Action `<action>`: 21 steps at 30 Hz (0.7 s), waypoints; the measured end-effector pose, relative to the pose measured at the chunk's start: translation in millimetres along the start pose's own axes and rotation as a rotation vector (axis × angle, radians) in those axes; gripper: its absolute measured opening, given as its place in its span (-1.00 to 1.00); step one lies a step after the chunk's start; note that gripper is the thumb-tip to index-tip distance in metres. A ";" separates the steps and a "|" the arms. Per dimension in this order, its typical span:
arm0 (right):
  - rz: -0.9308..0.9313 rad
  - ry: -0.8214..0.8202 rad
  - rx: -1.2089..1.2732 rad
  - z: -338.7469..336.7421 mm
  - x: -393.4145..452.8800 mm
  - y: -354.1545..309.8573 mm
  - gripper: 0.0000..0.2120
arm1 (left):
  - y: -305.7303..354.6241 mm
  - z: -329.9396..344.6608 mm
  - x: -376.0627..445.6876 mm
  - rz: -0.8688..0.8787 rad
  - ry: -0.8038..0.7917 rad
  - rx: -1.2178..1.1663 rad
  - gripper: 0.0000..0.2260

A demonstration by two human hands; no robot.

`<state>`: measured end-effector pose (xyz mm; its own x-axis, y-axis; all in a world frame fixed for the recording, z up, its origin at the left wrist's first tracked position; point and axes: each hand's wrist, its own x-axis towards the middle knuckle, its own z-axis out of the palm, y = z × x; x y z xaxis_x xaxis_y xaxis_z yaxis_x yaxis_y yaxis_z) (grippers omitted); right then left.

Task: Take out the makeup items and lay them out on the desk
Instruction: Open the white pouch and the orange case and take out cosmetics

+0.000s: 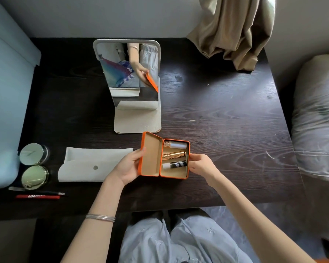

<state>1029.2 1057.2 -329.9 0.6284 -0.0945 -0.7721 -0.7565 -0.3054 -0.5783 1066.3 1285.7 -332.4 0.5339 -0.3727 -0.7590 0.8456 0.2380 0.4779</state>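
The task looks partly done: at the lower left of the frame two round compacts (34,166), a red pencil (38,196) and what may be two slim tools already lie on the desk (226,120) beside a white pouch (92,164); three tubes (174,155) remain inside the orange tin (164,157). The tin is open at centre frame; the left hand (128,168) grips its lid, and the right hand (202,167) pinches its base edge.

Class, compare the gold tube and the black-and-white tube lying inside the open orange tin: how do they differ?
The gold metallic tube is shiny and one colour; the black-and-white tube is matt, with a white cap end and a black printed body. The gold one lies in the middle, the black-and-white one nearest the person. Both lie sideways in the orange tin.
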 end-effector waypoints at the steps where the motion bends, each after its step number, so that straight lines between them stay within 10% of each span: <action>1: -0.002 0.005 -0.014 0.8 0.5 0.4 -0.64 | 1.2 -2.2 -0.1 0.003 0.017 -0.005 -0.68; 21: -0.065 0.106 -0.099 12.8 -2.9 -3.8 -0.65 | -24.1 5.5 31.4 0.209 0.653 1.255 -0.24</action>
<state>1027.9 1070.8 -328.8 0.6950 -0.1690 -0.6989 -0.6954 -0.4053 -0.5935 1062.7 1263.4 -365.3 0.8411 0.1242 -0.5264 0.3794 -0.8291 0.4106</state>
